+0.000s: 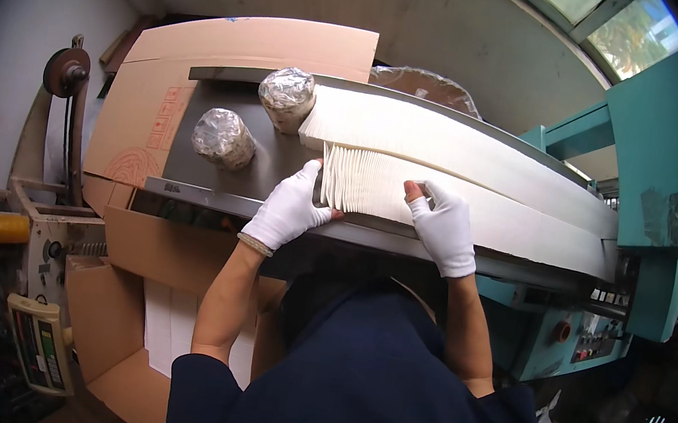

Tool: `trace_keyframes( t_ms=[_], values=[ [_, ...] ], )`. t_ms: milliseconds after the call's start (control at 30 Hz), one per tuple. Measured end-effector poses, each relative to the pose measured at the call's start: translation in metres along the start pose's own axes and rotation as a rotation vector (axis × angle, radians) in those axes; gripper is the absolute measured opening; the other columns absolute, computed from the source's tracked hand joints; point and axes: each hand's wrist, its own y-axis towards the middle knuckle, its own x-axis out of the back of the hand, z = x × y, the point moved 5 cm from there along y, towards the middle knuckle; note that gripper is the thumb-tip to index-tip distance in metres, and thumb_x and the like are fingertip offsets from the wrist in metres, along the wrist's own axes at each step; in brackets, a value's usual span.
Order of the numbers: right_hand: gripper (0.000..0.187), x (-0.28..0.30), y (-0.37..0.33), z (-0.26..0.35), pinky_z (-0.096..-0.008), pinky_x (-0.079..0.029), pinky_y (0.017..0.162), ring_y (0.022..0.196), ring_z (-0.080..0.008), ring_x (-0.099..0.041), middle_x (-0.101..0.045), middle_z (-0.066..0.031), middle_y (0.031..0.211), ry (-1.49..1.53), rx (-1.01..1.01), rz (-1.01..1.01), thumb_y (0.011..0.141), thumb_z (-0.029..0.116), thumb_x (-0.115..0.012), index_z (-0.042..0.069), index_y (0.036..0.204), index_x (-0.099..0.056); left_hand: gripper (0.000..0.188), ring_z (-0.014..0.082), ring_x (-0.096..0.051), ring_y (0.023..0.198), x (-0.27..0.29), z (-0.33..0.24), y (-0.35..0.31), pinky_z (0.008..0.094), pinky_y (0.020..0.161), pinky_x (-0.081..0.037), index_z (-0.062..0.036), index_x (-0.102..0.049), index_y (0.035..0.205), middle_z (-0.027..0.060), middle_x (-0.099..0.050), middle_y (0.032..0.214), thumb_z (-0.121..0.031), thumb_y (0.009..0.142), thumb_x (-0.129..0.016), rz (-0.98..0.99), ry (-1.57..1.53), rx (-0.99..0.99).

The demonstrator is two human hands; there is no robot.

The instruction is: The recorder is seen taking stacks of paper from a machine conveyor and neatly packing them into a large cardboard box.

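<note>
Two long rows of white folded paper towels lie side by side on a grey metal table: a far row (443, 135) and a near row (485, 209). At the near row's left end, the sheets stand on edge and fan slightly apart. My left hand (290, 205), in a white glove with bare fingertips, spans that end, thumb on the near side and a finger on the far side. Over the near row, my right hand (444, 230), gloved likewise, has its thumb apart from its bent fingers. Nothing shows between them.
Two plastic-wrapped cylindrical weights, one (287, 98) against the far row's end and one (224, 139), stand on the metal table (225, 102). A teal machine (663, 160) stands right. An open cardboard box (104, 335) is lower left, by a spool machine (45, 233).
</note>
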Motion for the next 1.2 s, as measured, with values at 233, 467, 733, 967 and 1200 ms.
trace_keyframes(
  t_ms=[233, 467, 733, 967, 1200],
  values=[
    [0.028, -0.010, 0.006, 0.009, -0.0269, -0.050, 0.064, 0.068, -0.0113, -0.064, -0.071, -0.0123, 0.078, -0.005, -0.003, 0.100, 0.099, 0.024, -0.064, -0.003, 0.106, -0.071, 0.084, 0.0338, -0.066, 0.112, -0.011, 0.000, 0.004, 0.0368, 0.093, -0.052, 0.0007, -0.050, 0.137, 0.0231, -0.068, 0.118, -0.027, 0.070, -0.092, 0.095, -0.084, -0.152],
    [0.020, -0.025, 0.047, 0.026, -0.0316, -0.054, 0.083, 0.090, -0.0237, -0.072, -0.074, -0.0144, 0.101, 0.021, 0.288, 0.169, 0.099, 0.011, -0.059, 0.003, 0.114, -0.070, 0.053, 0.0276, -0.070, 0.097, -0.014, 0.003, 0.011, 0.0340, 0.089, -0.053, -0.0010, -0.061, 0.127, 0.0190, -0.072, 0.105, -0.038, 0.091, -0.072, -0.062, -0.393, 0.047],
    [0.021, -0.053, 0.084, 0.020, -0.0359, -0.053, 0.088, 0.096, -0.0286, -0.071, -0.073, -0.0162, 0.105, 0.031, 0.493, 0.335, 0.099, 0.011, -0.056, 0.005, 0.114, -0.069, 0.040, 0.0082, -0.060, 0.081, -0.018, 0.016, 0.033, 0.0253, 0.075, -0.051, -0.0063, -0.059, 0.133, 0.0032, -0.068, 0.090, -0.026, 0.098, -0.065, -0.071, -0.330, 0.120],
    [0.021, -0.050, 0.082, 0.014, -0.0349, -0.054, 0.087, 0.094, -0.0268, -0.071, -0.074, -0.0154, 0.104, 0.028, 0.439, 0.329, 0.099, 0.011, -0.056, 0.005, 0.113, -0.071, 0.049, 0.0065, -0.055, 0.093, -0.022, 0.015, 0.038, 0.0215, 0.074, -0.046, -0.0105, -0.053, 0.139, 0.0012, -0.063, 0.109, -0.031, 0.097, -0.067, 0.300, -0.596, 0.149],
    [0.023, -0.031, 0.074, 0.007, -0.0308, -0.052, 0.092, 0.102, -0.0217, -0.069, -0.073, -0.0139, 0.109, 0.042, 0.304, 0.323, 0.101, 0.012, -0.058, 0.001, 0.118, -0.068, 0.078, 0.0114, -0.058, 0.101, -0.017, 0.017, 0.025, 0.0284, 0.085, -0.050, -0.0053, -0.042, 0.146, 0.0064, -0.062, 0.116, -0.042, 0.088, -0.077, 0.226, -0.510, 0.195]
  ],
)
